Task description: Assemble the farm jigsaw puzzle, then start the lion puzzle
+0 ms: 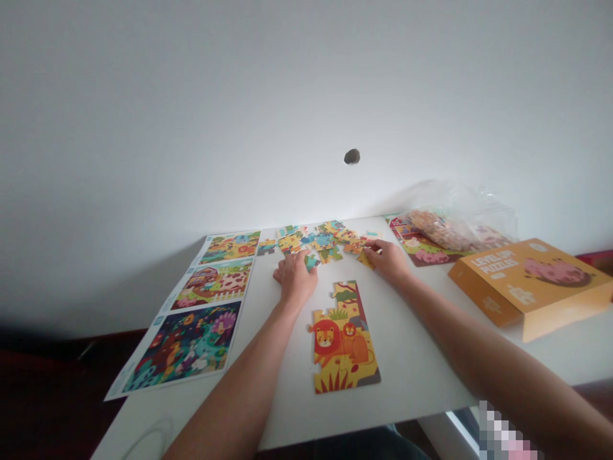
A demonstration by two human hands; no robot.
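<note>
My left hand [295, 276] is at the near edge of a loose heap of puzzle pieces [320, 240], its fingers curled and closed at a teal and white puzzle piece [312, 261]. On the right side of the heap, my right hand [384, 259] pinches a yellow puzzle piece [366, 259] between thumb and fingers. Between my forearms lies a joined puzzle section [345, 348] showing two lions on yellow ground, with knobs and notches along its left side.
A picture sheet [211, 281] with three scenes lies at the left. To the right are an orange puzzle box [536, 281], a farm picture [426, 252] and a clear plastic bag [460, 217] of pieces. Behind the white table [297, 415] rises a white wall [239, 128].
</note>
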